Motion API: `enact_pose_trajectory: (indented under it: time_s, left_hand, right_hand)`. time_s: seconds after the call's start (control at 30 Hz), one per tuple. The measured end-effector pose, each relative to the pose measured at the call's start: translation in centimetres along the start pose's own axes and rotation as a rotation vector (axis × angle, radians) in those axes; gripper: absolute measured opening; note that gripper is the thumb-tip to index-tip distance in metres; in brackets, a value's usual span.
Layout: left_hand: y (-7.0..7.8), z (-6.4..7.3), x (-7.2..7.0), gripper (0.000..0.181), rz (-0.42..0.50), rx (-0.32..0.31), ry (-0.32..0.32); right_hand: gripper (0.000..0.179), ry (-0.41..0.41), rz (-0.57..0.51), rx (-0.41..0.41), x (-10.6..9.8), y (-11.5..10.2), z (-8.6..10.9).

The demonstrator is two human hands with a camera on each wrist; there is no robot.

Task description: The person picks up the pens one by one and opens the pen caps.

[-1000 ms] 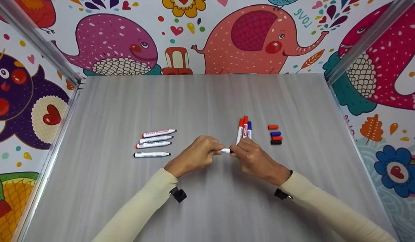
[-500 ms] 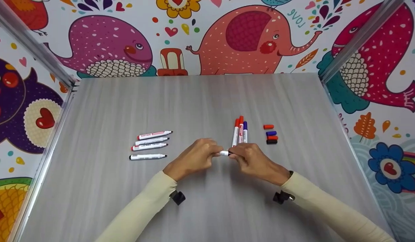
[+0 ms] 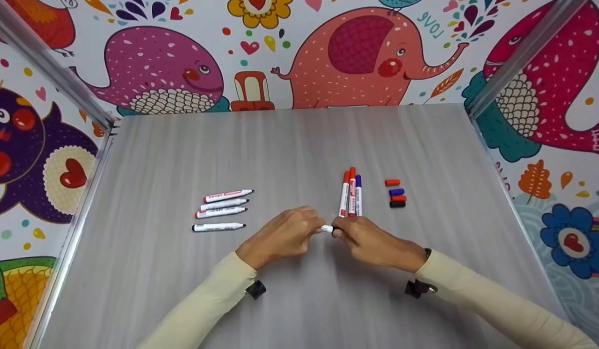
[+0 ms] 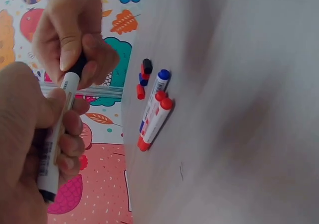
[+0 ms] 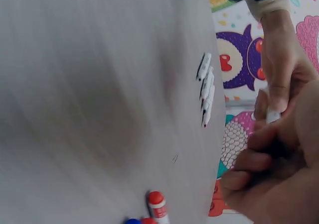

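A: Where is the piece lying, and how is it running?

B: The slim white marker with a black base is sitting between the two hands, apparently raised off the grey wood-grain tabletop. In the head view its long axis is running roughly left to right.

A: Finger state?

B: The left hand is wrapping curled fingers round the barrel. The right hand is pinching the short black cylindrical cap at the marker's rightward end. Cap and barrel are touching, end to end; in my judgement the next move is depending on that shared axis, with the right hand standing nearer the joint.

A: What is hiding?

B: In the head view, the left hand is covering most of the barrel. In the right wrist view, blurred fingers are masking the cap. How deeply it is seating, I cannot tell.
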State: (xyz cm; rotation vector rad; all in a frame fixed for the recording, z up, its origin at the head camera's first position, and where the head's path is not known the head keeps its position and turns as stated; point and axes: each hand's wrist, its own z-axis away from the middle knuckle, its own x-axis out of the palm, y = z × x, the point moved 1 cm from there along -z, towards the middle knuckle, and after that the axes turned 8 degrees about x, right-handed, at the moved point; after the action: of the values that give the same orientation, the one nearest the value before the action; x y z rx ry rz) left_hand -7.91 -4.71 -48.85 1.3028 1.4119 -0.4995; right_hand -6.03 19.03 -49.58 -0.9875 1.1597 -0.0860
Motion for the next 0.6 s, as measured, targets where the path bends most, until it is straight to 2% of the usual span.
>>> enact_pose_trajectory:
  time_s: [0.07,0.2,0.3,0.4,0.5,0.6]
  left_hand:
    - [-0.1,-0.1,0.0,0.005,-0.031,0.02,0.001]
    - [-0.4,0.0,0.1,0.006,-0.036,0.045,0.006]
    - [-0.7,0.2,0.2,0.011,-0.043,0.061,0.008]
    - [-1.0,0.4,0.5,0.014,-0.076,0.075,0.006]
    - [-1.1,0.5,0.6,0.014,-0.104,0.075,0.011]
    - [-1.2,0.5,0.6,0.014,-0.094,0.056,0.032]
  right_hand:
    - [0.017,-0.075,0.009,0.042,-0.5,-0.2,-0.3]
    - [0.023,-0.195,0.011,0.082,-1.2,-0.3,-0.9]
    - [0.021,-0.245,-0.022,0.09,-1.2,0.0,-1.4]
    - [0.023,-0.24,-0.013,0.08,-0.8,0.4,-1.8]
    - [0.026,-0.198,0.029,0.056,-0.4,0.6,-2.1]
    - [0.024,-0.152,0.06,0.043,-0.2,0.6,-2.1]
